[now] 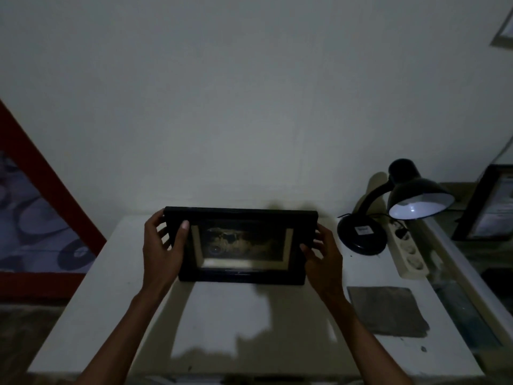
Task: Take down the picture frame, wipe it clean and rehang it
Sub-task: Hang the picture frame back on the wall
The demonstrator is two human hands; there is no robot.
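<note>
A black picture frame [241, 215] with a pale mat and a dark picture is held above the white table [249, 323], tilted with its glass towards me. My left hand [163, 245] grips its left side, thumb on the front and fingers behind. My right hand [322, 254] grips its right side in the same way. A grey cloth [385, 311] lies flat on the table to the right of my right forearm, apart from both hands.
A black desk lamp [394, 207] stands at the table's back right, lit, beside a white power strip [408, 251]. Another dark frame [485, 204] leans at the far right. A bare wall [249, 93] rises behind the table. A red-edged patterned panel [36, 218] stands left.
</note>
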